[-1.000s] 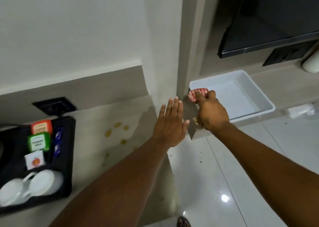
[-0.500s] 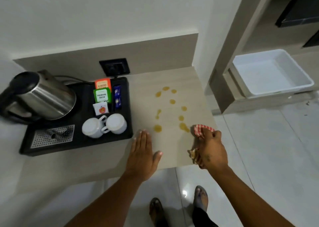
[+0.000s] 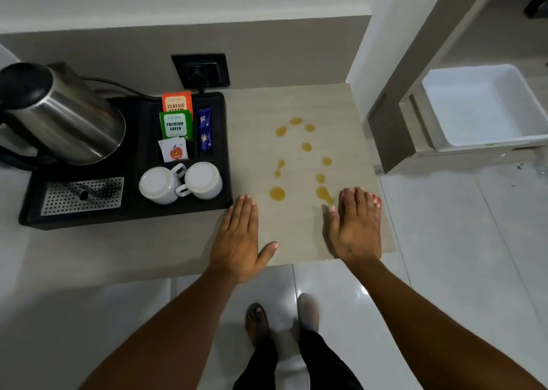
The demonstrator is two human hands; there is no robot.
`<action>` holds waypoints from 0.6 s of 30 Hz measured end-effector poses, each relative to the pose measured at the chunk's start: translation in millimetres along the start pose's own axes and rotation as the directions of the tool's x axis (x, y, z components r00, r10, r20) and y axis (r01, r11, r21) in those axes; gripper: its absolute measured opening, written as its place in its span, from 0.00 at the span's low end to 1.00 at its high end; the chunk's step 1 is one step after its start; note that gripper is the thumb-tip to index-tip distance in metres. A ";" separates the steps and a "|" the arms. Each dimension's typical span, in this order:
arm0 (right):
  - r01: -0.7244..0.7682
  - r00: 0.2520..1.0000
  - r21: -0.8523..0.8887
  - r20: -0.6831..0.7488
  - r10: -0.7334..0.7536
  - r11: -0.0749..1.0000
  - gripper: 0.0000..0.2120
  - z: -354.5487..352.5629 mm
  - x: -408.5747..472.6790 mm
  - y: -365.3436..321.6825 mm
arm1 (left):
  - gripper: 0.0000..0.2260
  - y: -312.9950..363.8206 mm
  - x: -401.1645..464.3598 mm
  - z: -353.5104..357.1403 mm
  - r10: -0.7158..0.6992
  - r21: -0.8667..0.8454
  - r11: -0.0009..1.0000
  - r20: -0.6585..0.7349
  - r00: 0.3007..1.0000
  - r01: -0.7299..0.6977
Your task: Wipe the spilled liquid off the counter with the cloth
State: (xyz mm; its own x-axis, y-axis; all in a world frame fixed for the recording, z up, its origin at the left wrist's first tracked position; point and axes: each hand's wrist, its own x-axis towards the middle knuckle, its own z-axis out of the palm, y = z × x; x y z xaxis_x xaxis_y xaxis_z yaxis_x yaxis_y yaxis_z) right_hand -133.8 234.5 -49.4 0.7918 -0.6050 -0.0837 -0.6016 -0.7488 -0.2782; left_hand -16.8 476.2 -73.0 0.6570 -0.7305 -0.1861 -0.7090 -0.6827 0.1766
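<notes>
The left hand lies flat on the counter, palm down, with the fingers straight and close together and the thumb spread out to the right. It holds nothing. Its fingertips are just beside the front right corner of the black tray. The forearm comes up from the bottom of the view.

The right hand is also flat, palm down, near the right front corner of the counter. Its fingers are spread a little and press on the cloth, which is almost fully hidden under the hand; only a small red and white edge shows past the fingertips. How the cloth is folded, and which way its long side goes, cannot be told.

On the left, the tray carries a steel kettle, tea bags and two white cups turned upside down. The counter is light beige. The spilled liquid is a group of orange drops between and beyond the two hands; the nearest drop is touching or just beside the right index finger. The group is longer front to back than side to side. To the right, across the white tiled floor, a white tub stands on a low shelf.
</notes>
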 end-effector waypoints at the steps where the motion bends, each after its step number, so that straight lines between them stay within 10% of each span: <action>1: 0.010 1.000 0.002 -0.003 -0.010 1.000 0.28 -2.3 15.0 2.1 | 0.45 -0.4 0.6 0.5 0.004 0.000 1.000 -0.001 1.000 -0.004; 18: 0.252 0.966 -0.045 0.071 -0.249 0.967 0.30 -21.2 167.2 5.7 | 0.44 -2.8 1.6 5.0 -0.004 -0.047 0.999 -0.084 0.996 0.000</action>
State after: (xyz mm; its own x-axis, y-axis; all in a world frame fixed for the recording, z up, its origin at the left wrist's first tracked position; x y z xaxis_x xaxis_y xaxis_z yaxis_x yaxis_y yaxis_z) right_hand -7.1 123.4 -44.7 0.9221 -0.3787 -0.0800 -0.3864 -0.8887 -0.2468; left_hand -15.0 477.0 -78.6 0.6793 -0.7263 -0.1051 -0.6960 -0.6830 0.2215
